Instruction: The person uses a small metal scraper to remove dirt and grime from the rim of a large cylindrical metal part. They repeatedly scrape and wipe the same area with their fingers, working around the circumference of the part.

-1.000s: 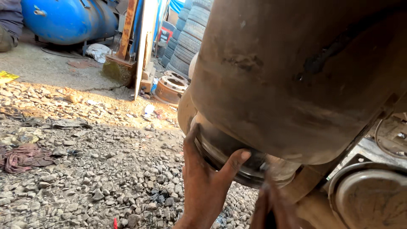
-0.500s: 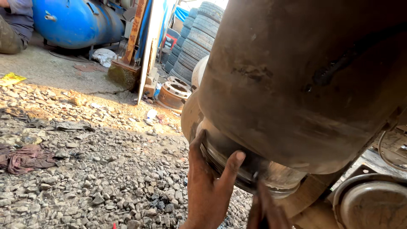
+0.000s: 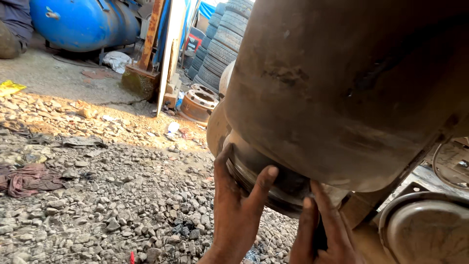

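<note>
Since a second ago my view has swung a little left and down: the big rusty brown metal drum (image 3: 351,83) fills more of the upper right, and the stack of dark tyres (image 3: 220,44) now shows plainly behind it. My left hand (image 3: 237,210) has stayed on the dark ringed metal hub (image 3: 273,188) under the drum, but it sits a touch higher on it now, palm flat, fingers spread wide, thumb pressed up against the ring's lower edge and forefinger curved along its left rim. My right hand (image 3: 322,230) has come further into view; before only a sliver of it showed, now several fingers reach up and touch the hub's underside just beside my left thumb. They are loosely spread, gripping nothing that I can see.

The hub hangs over the grey gravel ground (image 3: 97,210), tucked beneath the drum, near the bottom middle of my view.

Much is hidden. The drum covers the hub's upper part, so I cannot tell how the two join. My right palm and wrist are cut off by the bottom edge. The pale round metal disc (image 3: 430,234) at lower right is cut off too. The blue cylindrical tank (image 3: 83,22) at top left is clipped, and the rusty wheel rim (image 3: 198,105) lies half in shadow.
</note>
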